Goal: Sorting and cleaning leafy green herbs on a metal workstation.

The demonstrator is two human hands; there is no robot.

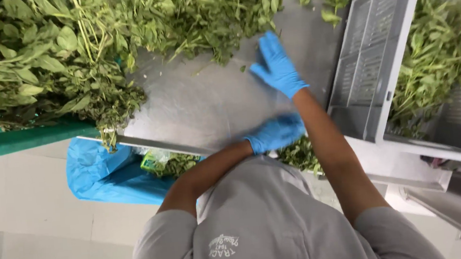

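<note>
My right hand (276, 64), in a blue glove, lies flat with fingers stretched on the steel table (200, 104), just at the near edge of a big pile of leafy green stems (68, 49). Also gloved in blue, my left hand (275, 133) is curled at the table's front edge and blurred; whether it holds anything is unclear. Below that edge, loose greens (299, 154) hang close to my grey shirt.
A grey slotted plastic crate (373, 50) stands at the right, with more leafy greens (435, 56) beyond it. A blue plastic bag (106, 173) holding green scraps hangs under the table's left front. A green surface (9, 140) lies at the far left above the pale tiled floor.
</note>
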